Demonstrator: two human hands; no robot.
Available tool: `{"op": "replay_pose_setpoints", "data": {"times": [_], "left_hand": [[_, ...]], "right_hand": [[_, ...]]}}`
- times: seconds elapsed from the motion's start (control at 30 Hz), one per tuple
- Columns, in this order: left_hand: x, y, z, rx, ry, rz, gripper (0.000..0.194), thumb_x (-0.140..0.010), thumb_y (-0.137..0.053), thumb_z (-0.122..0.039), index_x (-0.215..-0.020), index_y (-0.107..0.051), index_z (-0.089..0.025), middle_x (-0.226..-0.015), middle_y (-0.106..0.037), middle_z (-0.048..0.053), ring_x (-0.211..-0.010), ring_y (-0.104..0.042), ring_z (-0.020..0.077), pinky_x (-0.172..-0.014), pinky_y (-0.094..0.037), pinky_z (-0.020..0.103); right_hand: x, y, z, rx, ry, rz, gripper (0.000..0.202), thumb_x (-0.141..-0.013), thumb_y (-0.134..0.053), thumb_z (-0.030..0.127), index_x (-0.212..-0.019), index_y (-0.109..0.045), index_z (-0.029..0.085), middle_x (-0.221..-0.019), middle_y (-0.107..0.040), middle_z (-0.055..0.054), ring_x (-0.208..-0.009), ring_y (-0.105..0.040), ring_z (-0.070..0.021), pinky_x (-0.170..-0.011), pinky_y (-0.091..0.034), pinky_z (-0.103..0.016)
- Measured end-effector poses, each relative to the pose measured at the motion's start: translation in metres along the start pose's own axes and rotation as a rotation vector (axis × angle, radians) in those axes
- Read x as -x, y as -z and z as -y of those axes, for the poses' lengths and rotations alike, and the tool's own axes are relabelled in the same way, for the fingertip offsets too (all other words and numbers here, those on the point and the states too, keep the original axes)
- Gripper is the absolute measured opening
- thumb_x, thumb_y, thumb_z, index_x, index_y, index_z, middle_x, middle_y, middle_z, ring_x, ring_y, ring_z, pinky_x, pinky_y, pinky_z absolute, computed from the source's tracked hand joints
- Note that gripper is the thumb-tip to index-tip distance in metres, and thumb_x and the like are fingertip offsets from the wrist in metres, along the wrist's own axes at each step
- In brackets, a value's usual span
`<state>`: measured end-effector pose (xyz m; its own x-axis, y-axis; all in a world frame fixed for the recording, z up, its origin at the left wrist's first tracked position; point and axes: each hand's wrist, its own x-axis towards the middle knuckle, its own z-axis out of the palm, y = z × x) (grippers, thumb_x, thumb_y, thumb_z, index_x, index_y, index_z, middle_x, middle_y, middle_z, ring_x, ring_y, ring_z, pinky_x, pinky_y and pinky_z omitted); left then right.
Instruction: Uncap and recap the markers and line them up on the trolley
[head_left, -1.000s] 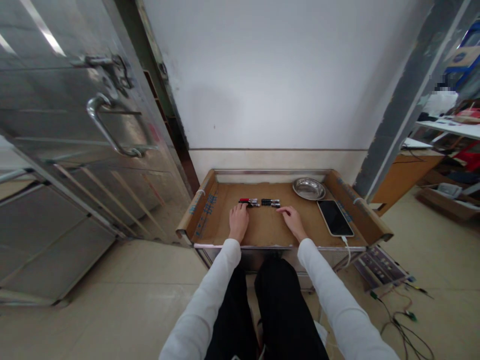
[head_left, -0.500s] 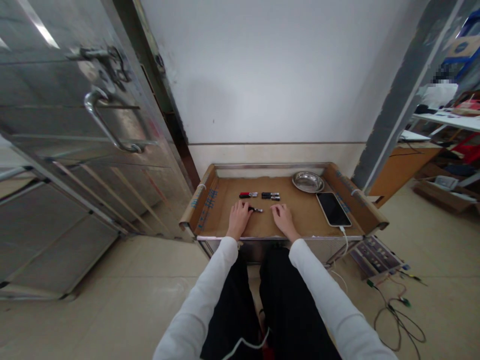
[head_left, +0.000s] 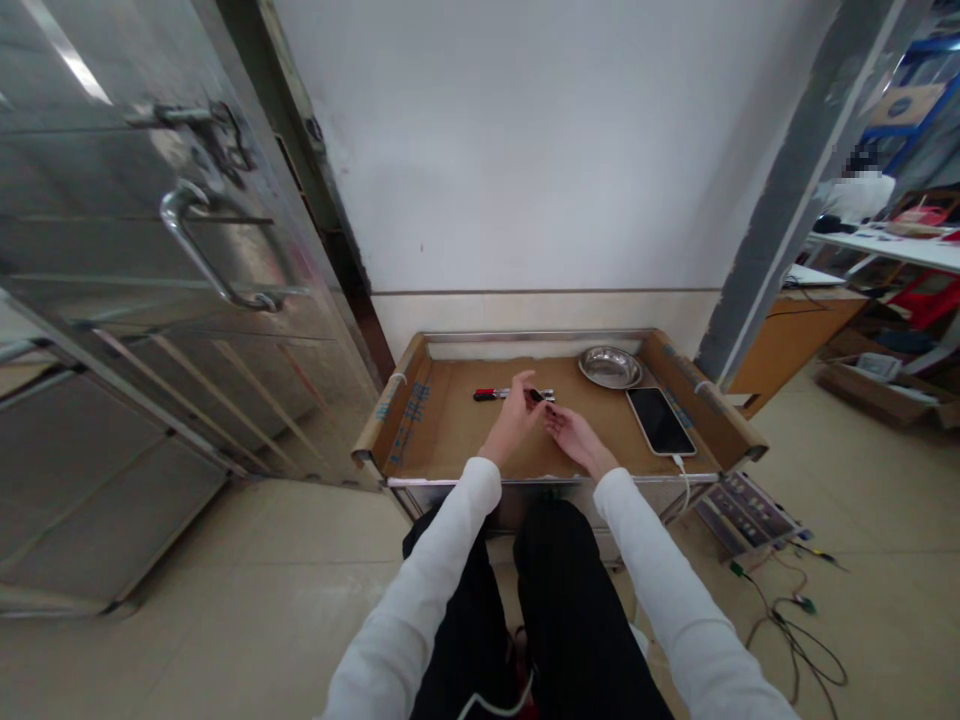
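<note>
Over the brown-lined table, my left hand [head_left: 514, 418] is closed around a black marker [head_left: 535, 396], its fingers bent and raised. My right hand [head_left: 573, 438] meets it from the right, palm partly upward, with its fingertips closed at the marker's other end. Much of that marker is hidden by fingers. Left of my left hand lie a red marker [head_left: 484, 392] and a black marker close beside it, partly covered. Behind my fingers, the ends of more markers [head_left: 550, 393] show on the cardboard.
A round metal dish [head_left: 610, 368] stands at the back right. Before it lies a phone [head_left: 661, 421] with a white cable. The cardboard lining [head_left: 450, 440] rises at both sides. A metal door [head_left: 247, 330] is at left, and an instrument box [head_left: 750, 515] with wires sits on the floor.
My left hand has lifted the black marker from the cardboard and moved right and forward. My right hand has turned and come to meet it. The view has shifted slightly.
</note>
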<state>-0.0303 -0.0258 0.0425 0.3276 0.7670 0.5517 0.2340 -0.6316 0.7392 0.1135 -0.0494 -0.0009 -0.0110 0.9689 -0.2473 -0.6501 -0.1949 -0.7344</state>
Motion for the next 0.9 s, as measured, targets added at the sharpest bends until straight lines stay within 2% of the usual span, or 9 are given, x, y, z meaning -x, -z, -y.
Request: {"op": "replay_pose_setpoints", "data": {"times": [0.07, 0.17, 0.37, 0.47, 0.57, 0.7, 0.8, 0.9], "left_hand": [[-0.006, -0.002, -0.002, 0.061, 0.007, -0.003, 0.052, -0.079, -0.061, -0.017, -0.125, -0.036, -0.020, -0.096, -0.056, 0.003, -0.081, -0.059, 0.0122, -0.077, -0.050, 0.028], [-0.013, 0.002, -0.003, 0.109, 0.038, -0.042, 0.049, -0.078, -0.064, -0.020, -0.121, -0.040, -0.020, -0.093, -0.057, 0.002, -0.077, -0.060, 0.0119, -0.074, -0.051, 0.027], [-0.008, 0.012, 0.010, 0.147, 0.224, -0.366, 0.033, -0.080, -0.062, -0.027, -0.109, -0.050, -0.019, -0.088, -0.060, 0.003, -0.080, -0.060, 0.0137, -0.074, -0.050, 0.027], [0.002, 0.007, 0.026, 0.122, 0.350, -0.418, 0.026, -0.079, -0.061, -0.024, -0.102, -0.053, -0.017, -0.089, -0.062, 0.004, -0.080, -0.060, 0.0136, -0.077, -0.049, 0.028], [0.009, -0.002, 0.040, 0.115, 0.390, -0.332, 0.019, -0.079, -0.061, -0.021, -0.095, -0.055, -0.016, -0.091, -0.064, 0.005, -0.082, -0.060, 0.0137, -0.080, -0.049, 0.029], [0.008, -0.015, 0.050, 0.066, 0.336, -0.154, 0.017, -0.079, -0.062, -0.021, -0.094, -0.056, -0.017, -0.088, -0.063, 0.003, -0.081, -0.060, 0.0141, -0.079, -0.049, 0.030], [0.004, -0.018, 0.052, -0.092, 0.260, -0.012, 0.011, -0.079, -0.062, -0.017, -0.089, -0.057, -0.017, -0.087, -0.062, 0.003, -0.086, -0.058, 0.0167, -0.083, -0.047, 0.034], [0.004, -0.014, 0.049, -0.320, 0.147, 0.017, 0.012, -0.080, -0.061, -0.016, -0.092, -0.057, -0.018, -0.100, -0.060, 0.007, -0.103, -0.052, 0.0218, -0.096, -0.040, 0.041]], "right_hand": [[-0.001, 0.002, 0.003, -0.067, 0.009, 0.011, 0.012, -0.078, -0.056, 0.013, -0.083, -0.066, 0.018, -0.074, -0.069, -0.001, -0.065, -0.063, -0.0094, -0.064, -0.053, -0.020], [-0.004, 0.006, 0.003, -0.112, 0.028, 0.012, 0.014, -0.078, -0.058, 0.012, -0.087, -0.067, 0.019, -0.077, -0.070, -0.001, -0.069, -0.064, -0.0097, -0.067, -0.055, -0.020], [-0.008, 0.013, -0.003, -0.021, 0.113, 0.007, 0.021, -0.069, -0.069, 0.009, -0.087, -0.069, 0.018, -0.080, -0.070, 0.000, -0.071, -0.064, -0.0074, -0.071, -0.054, -0.016], [-0.007, 0.014, -0.005, 0.044, 0.134, 0.007, 0.021, -0.066, -0.072, 0.011, -0.086, -0.069, 0.019, -0.078, -0.070, 0.000, -0.072, -0.064, -0.0091, -0.072, -0.055, -0.020], [-0.006, 0.016, -0.003, 0.102, 0.193, -0.019, 0.022, -0.063, -0.074, 0.014, -0.084, -0.068, 0.020, -0.078, -0.069, 0.001, -0.072, -0.064, -0.0103, -0.074, -0.055, -0.024], [-0.004, 0.018, 0.001, 0.195, 0.278, -0.044, 0.028, -0.058, -0.077, 0.019, -0.084, -0.066, 0.019, -0.080, -0.069, 0.000, -0.074, -0.064, -0.0117, -0.077, -0.053, -0.028], [-0.001, 0.019, 0.003, 0.291, 0.333, -0.071, 0.032, -0.054, -0.079, 0.024, -0.083, -0.065, 0.019, -0.080, -0.069, 0.000, -0.073, -0.064, -0.0116, -0.073, -0.051, -0.027], [0.001, 0.016, 0.003, 0.438, 0.337, -0.088, 0.033, -0.056, -0.076, 0.029, -0.085, -0.065, 0.019, -0.082, -0.070, -0.001, -0.070, -0.062, -0.0112, -0.062, -0.047, -0.023]]}}
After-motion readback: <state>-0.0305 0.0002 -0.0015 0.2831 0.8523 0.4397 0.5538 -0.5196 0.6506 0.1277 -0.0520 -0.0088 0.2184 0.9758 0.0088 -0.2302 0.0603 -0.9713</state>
